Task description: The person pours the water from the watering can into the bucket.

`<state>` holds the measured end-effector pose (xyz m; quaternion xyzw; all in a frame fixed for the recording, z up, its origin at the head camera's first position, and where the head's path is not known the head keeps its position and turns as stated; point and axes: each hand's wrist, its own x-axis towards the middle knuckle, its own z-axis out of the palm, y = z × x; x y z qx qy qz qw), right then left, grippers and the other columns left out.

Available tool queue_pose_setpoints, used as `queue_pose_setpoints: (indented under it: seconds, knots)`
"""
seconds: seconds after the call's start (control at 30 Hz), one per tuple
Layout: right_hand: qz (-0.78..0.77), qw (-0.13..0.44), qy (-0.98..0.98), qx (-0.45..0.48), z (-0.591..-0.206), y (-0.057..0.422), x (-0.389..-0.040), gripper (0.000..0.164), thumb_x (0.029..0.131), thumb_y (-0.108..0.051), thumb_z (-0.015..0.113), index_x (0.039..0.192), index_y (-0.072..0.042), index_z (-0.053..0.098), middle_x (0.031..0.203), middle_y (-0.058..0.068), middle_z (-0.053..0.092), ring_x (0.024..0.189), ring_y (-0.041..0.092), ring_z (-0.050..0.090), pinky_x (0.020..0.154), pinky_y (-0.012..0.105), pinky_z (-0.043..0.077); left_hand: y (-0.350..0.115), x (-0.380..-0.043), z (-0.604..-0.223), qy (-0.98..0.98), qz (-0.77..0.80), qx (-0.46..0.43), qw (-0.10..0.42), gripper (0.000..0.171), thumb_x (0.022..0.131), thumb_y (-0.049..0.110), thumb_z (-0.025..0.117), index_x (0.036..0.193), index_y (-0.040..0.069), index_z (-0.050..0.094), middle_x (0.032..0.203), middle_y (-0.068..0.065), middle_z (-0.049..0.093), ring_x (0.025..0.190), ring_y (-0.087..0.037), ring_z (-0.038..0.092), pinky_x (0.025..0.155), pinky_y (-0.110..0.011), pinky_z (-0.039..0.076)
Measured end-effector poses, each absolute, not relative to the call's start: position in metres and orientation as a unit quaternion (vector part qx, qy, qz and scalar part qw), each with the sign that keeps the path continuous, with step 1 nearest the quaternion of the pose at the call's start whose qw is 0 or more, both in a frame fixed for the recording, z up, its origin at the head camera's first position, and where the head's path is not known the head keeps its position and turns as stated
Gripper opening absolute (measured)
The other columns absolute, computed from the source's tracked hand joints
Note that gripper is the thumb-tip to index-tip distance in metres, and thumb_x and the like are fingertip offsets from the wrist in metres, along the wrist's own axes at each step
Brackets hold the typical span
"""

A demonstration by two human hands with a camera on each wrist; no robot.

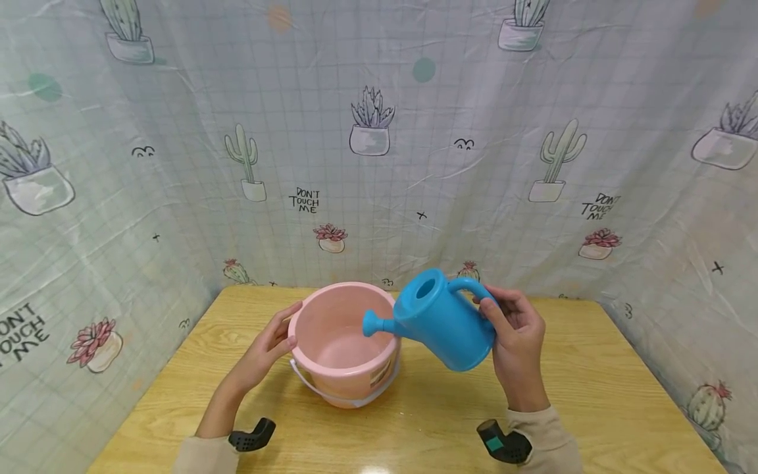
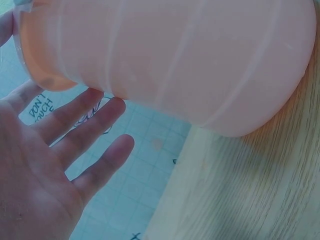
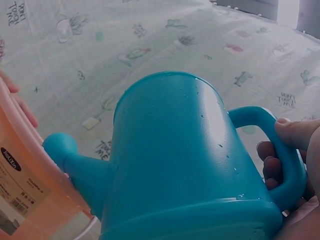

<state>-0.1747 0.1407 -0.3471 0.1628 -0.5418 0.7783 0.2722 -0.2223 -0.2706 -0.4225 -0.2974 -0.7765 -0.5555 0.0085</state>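
A pink bucket with a white bail handle stands on the wooden table. My left hand lies against its left side, the thumb at the rim; the left wrist view shows spread, nearly straight fingers touching the outer wall. My right hand grips the handle of a blue watering can and holds it above the table, right of the bucket. The can leans left, so its spout reaches over the bucket's rim. Water drops dot the can's body in the right wrist view.
The light wood table extends to both sides, with a few small wet spots in front of the bucket. A cactus-print curtain hangs behind and along both sides. A printed label sits on the bucket's right side.
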Motion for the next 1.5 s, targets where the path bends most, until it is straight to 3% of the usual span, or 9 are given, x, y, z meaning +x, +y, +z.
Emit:
queue_pose_setpoints:
  seconds: [0.83, 1.5]
  knots:
    - [0.775, 0.274, -0.548, 0.156, -0.3472, 0.1397, -0.1741, 0.019, 0.094, 0.006, 0.052, 0.112, 0.011, 0.057, 0.1, 0.007, 0.065, 0.09, 0.015, 0.069, 0.083, 0.023, 0.054, -0.271, -0.2226, -0.425, -0.783, -0.552, -0.287, 0.015, 0.059, 0.101, 0.005, 0.043, 0.155, 0.012, 0.021, 0.155, -0.025, 0.027, 0.133, -0.006, 0.046, 0.095, -0.019, 0.047]
    - [0.774, 0.276, -0.545, 0.166, -0.3481, 0.1404, -0.1749, 0.02, 0.095, 0.006, 0.052, 0.113, 0.013, 0.056, 0.101, 0.007, 0.066, 0.092, 0.015, 0.07, 0.083, 0.024, 0.055, -0.2709, -0.2225, -0.4253, -0.779, -0.556, -0.288, 0.01, 0.059, 0.101, 0.005, 0.042, 0.155, 0.012, 0.02, 0.155, -0.025, 0.027, 0.131, 0.001, 0.045, 0.095, -0.019, 0.047]
